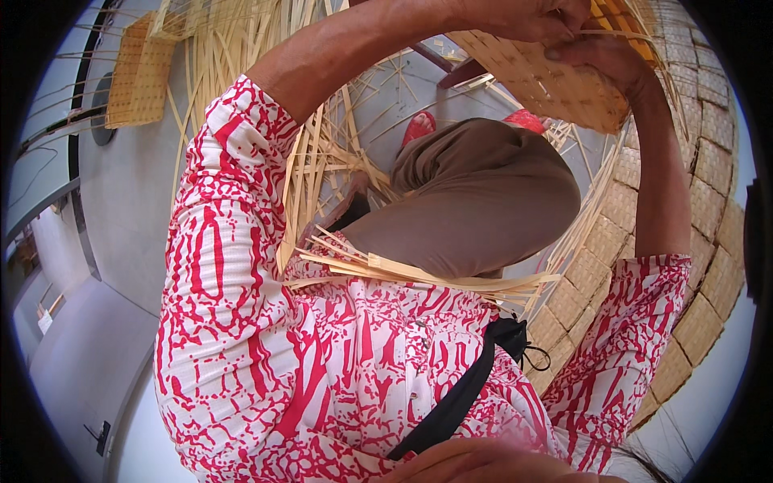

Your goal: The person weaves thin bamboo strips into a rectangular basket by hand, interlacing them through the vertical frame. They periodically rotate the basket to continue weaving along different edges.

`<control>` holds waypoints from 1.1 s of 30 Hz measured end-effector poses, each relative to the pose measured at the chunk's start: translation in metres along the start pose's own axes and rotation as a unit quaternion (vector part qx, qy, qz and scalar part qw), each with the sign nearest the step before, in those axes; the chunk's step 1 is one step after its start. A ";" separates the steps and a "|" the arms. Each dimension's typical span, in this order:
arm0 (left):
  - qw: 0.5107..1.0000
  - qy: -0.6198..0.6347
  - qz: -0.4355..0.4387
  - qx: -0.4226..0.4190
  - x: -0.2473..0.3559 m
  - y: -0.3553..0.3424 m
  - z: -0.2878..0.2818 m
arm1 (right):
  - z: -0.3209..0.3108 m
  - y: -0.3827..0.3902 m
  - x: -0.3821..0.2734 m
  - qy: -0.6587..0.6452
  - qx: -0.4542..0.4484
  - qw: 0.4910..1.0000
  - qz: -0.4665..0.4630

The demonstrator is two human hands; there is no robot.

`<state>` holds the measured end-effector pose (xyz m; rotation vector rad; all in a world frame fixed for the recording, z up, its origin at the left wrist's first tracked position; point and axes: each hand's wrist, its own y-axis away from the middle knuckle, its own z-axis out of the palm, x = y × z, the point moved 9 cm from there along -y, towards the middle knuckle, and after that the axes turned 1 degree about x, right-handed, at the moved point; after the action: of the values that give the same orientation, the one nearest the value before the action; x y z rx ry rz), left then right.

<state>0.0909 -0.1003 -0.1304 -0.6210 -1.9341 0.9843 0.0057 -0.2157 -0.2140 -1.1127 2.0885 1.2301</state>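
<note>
My left hand (547,20) reaches to the top right, fingers curled at the upper edge of a woven bamboo basket (535,80), pinching a thin light strip (620,34). My right hand (600,60) is just below it, closed on the basket's edge, thumb and fingers close to my left fingertips. The basket is tilted, and part of it is hidden behind my hands. A bundle of loose strips (419,270) lies across my lap, over my brown trousers (483,201).
Long loose strips (217,40) spread over the grey floor (129,225). A woven piece (137,72) is at upper left, a door (88,354) at lower left, and stacked woven squares (704,314) along the right. A dark wooden leg (451,72) stands by the basket.
</note>
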 end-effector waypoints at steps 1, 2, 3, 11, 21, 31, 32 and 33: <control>1.000 -0.008 -0.004 -0.004 0.000 -0.001 0.001 | -0.001 0.000 0.002 0.000 0.002 1.000 0.000; 1.000 -0.017 -0.009 -0.008 0.000 -0.003 0.001 | -0.003 0.000 0.002 0.001 0.004 1.000 0.000; 0.999 0.018 -0.045 -0.012 -0.006 -0.003 0.001 | -0.003 0.001 0.003 0.000 0.004 1.000 0.001; 0.998 0.004 -0.058 0.025 -0.009 0.001 -0.003 | -0.004 -0.004 0.006 -0.012 0.007 1.000 -0.016; 0.986 -0.137 -0.035 -0.092 -0.016 0.005 0.018 | -0.017 -0.014 -0.005 0.117 0.014 0.986 -0.115; 0.973 -0.227 -0.035 -0.009 -0.022 -0.013 0.002 | -0.013 0.124 -0.070 0.453 0.370 0.791 -0.179; 0.966 -0.256 -0.035 -0.019 -0.023 -0.013 0.003 | -0.005 0.137 -0.077 0.451 0.384 0.787 -0.170; 0.952 -0.301 -0.014 -0.044 -0.029 -0.012 0.016 | 0.001 0.156 -0.087 0.480 0.439 0.732 -0.202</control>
<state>0.0912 -0.1346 -0.1392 -0.3569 -2.5230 1.1663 -0.0745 -0.1372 -0.0755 -1.6886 2.3540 -0.7431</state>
